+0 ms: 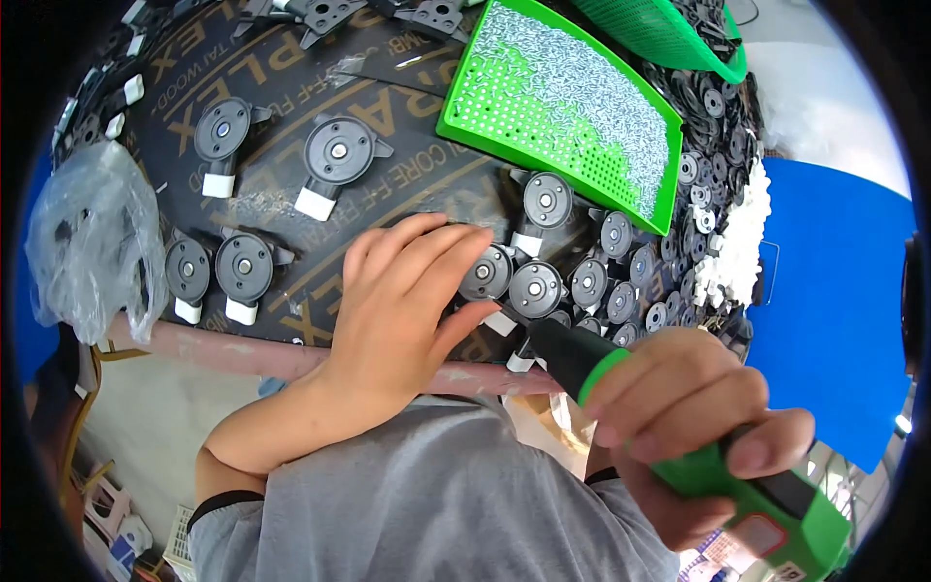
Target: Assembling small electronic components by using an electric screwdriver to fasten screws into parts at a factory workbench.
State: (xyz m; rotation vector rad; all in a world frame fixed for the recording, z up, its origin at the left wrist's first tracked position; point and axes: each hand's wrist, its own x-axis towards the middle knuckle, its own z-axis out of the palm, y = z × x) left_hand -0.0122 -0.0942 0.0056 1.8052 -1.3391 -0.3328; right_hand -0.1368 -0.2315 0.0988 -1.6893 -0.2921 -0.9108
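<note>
My right hand (693,427) is wrapped round a green and black power screwdriver (722,472), its dark nose pointing left toward the parts. My left hand (402,296) grips a black round plastic part (486,273) with a white tip, fingers on its far side and thumb on its near side. The tool's nose ends close to this part; whether the bit touches a screw cannot be seen. Right beside it lies another round part (536,289), and a further round part (547,200) with a white end sits just beyond.
A green perforated tray (472,97) of small silver screws stands beyond my hands. Several round parts (339,150) with white ends lie to the left, near a clear plastic bag (92,238). Many black parts and a white pile (734,242) crowd the right, below a green basket (659,29).
</note>
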